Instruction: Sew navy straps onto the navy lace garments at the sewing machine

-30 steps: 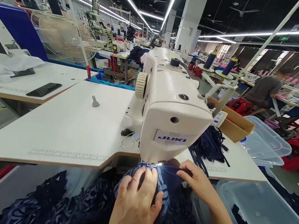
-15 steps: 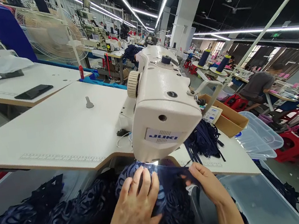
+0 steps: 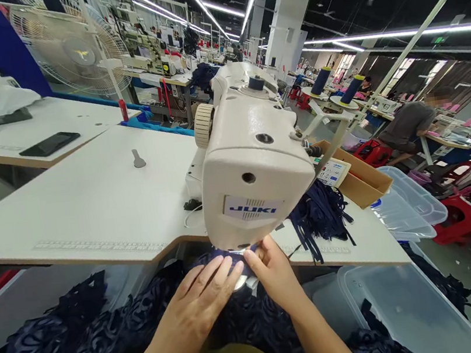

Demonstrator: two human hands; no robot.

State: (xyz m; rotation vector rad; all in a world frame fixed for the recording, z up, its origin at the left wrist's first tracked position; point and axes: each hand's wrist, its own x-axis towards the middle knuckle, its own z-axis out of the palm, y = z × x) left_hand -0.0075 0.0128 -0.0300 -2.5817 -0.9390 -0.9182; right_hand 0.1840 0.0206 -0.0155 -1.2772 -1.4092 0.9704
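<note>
A white sewing machine head (image 3: 257,173) stands in front of me, its needle area lit at the bottom. Navy fabric (image 3: 218,255) lies under it, with lace-patterned parts hanging over my lap. My left hand (image 3: 203,302) rests flat on this fabric, fingers stretched out and pointing to the needle area. Close to the needle, my right hand (image 3: 276,273) is closed, thumb and fingers pinching the fabric's edge. A small pale tag or strip (image 3: 253,285) shows below, between both hands. The needle itself is hidden behind the machine head.
A bundle of navy straps (image 3: 321,214) lies on the table right of the machine, by a cardboard box (image 3: 364,181). A grey metal piece (image 3: 138,158) sits on the white table (image 3: 89,204). Plastic bins (image 3: 395,294) and navy lace (image 3: 44,346) flank me. Co-workers sit far right.
My right hand has moved left and inward, close to the needle area. The fabric stretched out to the right is gathered in now. My left hand has shifted slightly left and lies flatter.
</note>
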